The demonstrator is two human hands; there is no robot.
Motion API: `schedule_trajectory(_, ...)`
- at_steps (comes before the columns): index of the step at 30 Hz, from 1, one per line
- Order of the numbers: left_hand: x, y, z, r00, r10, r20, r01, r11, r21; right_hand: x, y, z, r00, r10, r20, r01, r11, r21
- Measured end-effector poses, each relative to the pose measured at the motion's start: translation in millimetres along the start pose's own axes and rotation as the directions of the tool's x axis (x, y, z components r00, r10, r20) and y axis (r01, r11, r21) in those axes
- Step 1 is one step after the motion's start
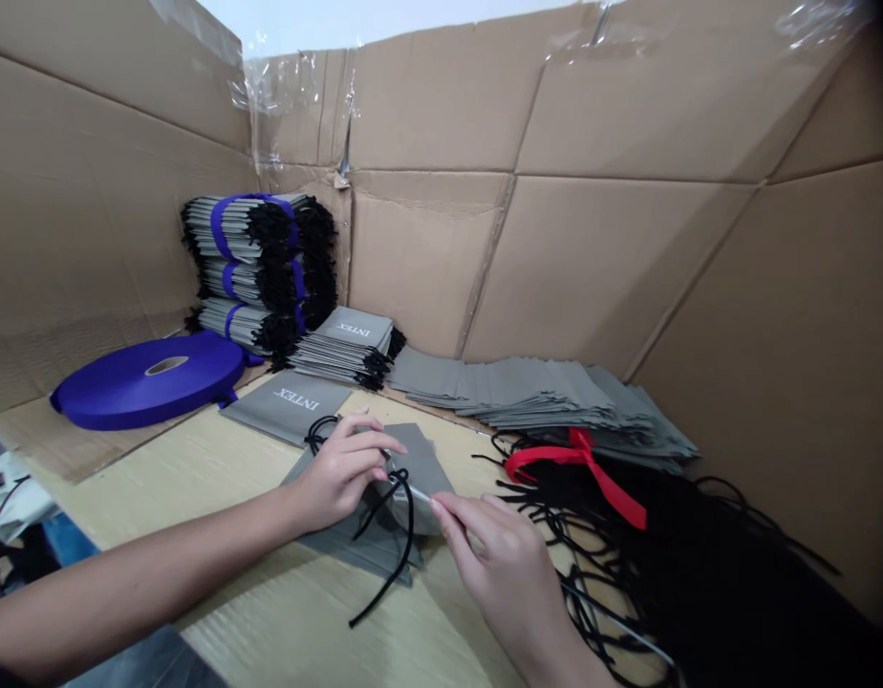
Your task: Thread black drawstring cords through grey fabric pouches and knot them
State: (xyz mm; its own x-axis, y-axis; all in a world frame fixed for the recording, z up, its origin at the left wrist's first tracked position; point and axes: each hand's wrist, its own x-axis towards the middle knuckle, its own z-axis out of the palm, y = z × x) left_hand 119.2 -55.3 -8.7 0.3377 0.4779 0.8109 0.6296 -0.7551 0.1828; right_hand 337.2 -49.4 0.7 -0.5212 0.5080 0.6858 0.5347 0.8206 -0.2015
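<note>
As I read the feed, right hand [503,554] pinches a thin metal rod [417,493]; left hand [341,473], curled, grips a grey pouch [419,457].

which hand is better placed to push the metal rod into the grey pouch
Probably the right hand: its fingers pinch the thin metal rod at the grey pouch, while the left hand is holding the pouch.

Corrugated cardboard walls [599,258] look matt and faintly rough, patched with glossy clear plastic tape [284,86] at the far corner. The pale wood-grain tabletop [198,516] is smooth. Near the middle, the grey pouch [413,459] is matt cloth, its black cord [391,564] dull, and a thin metal rod [418,493] shines. Left, a blue woven ribbon roll [147,382] is matt; right, the red ribbon [585,468] has a slight sheen.
</note>
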Motion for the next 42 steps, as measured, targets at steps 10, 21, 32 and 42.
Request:
schedule_trajectory(10,2.3,1.8,-0.5,0.991,-0.083,0.109,0.094,0.991,-0.093,-1.0,-1.3,-0.4,1.000,0.020,0.005,-0.020,0.999,0.034)
schedule_trajectory(21,0.9,0.2,0.6,0.986,-0.111,0.124,0.126,0.985,-0.119,-0.7,-0.3,-0.4,1.000,0.015,-0.012,-0.015,1.000,0.012)
schedule_trajectory(32,2.4,1.8,0.9,0.981,-0.125,0.146,0.143,0.983,-0.118,-1.1,-0.6,0.4,0.999,0.032,-0.003,-0.032,0.999,0.007)
schedule_trajectory(42,1.3,3.6,2.2,0.973,-0.143,0.179,0.163,0.981,-0.105,-1.2,-3.6,0.1,1.000,-0.008,-0.012,0.008,0.998,-0.055)
